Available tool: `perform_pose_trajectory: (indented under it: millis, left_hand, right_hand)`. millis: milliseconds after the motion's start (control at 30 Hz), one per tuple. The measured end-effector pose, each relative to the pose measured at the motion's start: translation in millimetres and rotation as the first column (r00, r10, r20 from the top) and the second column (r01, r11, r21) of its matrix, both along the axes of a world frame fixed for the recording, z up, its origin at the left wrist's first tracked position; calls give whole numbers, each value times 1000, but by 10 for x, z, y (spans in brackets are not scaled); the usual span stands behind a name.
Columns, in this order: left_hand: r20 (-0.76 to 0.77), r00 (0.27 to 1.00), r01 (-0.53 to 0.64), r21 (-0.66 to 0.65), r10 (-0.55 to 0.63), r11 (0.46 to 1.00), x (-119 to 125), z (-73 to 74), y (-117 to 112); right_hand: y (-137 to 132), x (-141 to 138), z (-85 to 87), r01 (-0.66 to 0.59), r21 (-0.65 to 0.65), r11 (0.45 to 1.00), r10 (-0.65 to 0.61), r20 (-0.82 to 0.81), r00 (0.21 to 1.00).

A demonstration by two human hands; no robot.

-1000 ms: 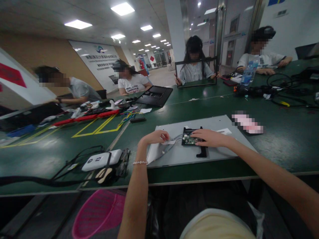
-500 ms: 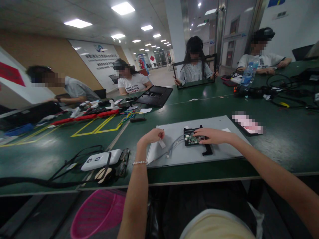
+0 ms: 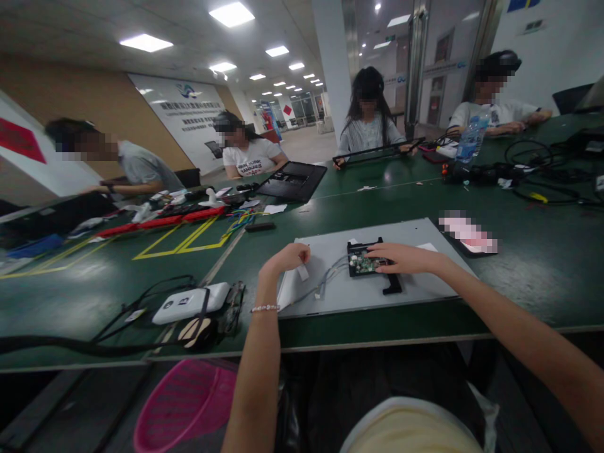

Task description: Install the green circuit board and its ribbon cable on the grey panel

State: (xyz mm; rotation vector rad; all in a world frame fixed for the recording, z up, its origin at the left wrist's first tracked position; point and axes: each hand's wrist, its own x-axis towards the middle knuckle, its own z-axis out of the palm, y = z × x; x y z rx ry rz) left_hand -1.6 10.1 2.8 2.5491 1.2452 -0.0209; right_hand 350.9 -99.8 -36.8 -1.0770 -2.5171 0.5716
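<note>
My left hand (image 3: 291,255) is closed in a pinch above the left part of a grey flat panel (image 3: 330,301). A small white strip (image 3: 302,272) hangs at its fingertips and appears to be held by them. My right hand (image 3: 403,257) lies with fingers stretched out over a green circuit board (image 3: 362,263), touching its right side. The board sits in a black bracket (image 3: 392,284) on the panel. Grey wires (image 3: 330,270) run from the board's left side toward the panel's front left corner. The right fingers hide part of the board.
A phone (image 3: 467,233) lies right of the panel. A white power bank (image 3: 191,303), glasses (image 3: 234,308) and black cables lie to the left. Below the table edge is a pink basket (image 3: 186,402). Several people sit across the green table (image 3: 283,336), one holding a black frame (image 3: 377,152).
The person opposite has tipped the black frame from upright down to nearly flat. My left hand and the white strip have shifted very slightly left; my right hand stays on the board.
</note>
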Motion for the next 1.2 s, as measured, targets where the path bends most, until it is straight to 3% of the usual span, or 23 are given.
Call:
perform_pose_trajectory:
  millis: [267, 600, 700, 833, 967, 1200]
  left_hand:
    - [-19, 1000, -13, 11, 14, 1000, 25, 1, -15]
    - [18, 998, 53, 128, -56, 990, 86, 50, -46]
    - [34, 996, 70, 178, -78, 981, 209, 49, -100]
    - [99, 979, 144, 266, -176, 953, 563, 32, -274]
    - [59, 962, 245, 246, -267, 938, 895, 3, -434]
    - [78, 953, 280, 132, -291, 951, 954, -163, -449]
  right_hand:
    - [-9, -2, 8, 10, -12, 1000, -10, -8, 1000]
    - [29, -22, 11, -10, -16, 1000, 10, -19, 1000]
    - [20, -42, 22, -12, -7, 1000, 12, -17, 1000]
    - [19, -60, 19, -2, 11, 1000, 2, -1, 1000]
    - [37, -71, 12, -16, 29, 999, 16, 6, 1000]
    - [41, -93, 14, 1, 23, 1000, -1, 30, 1000]
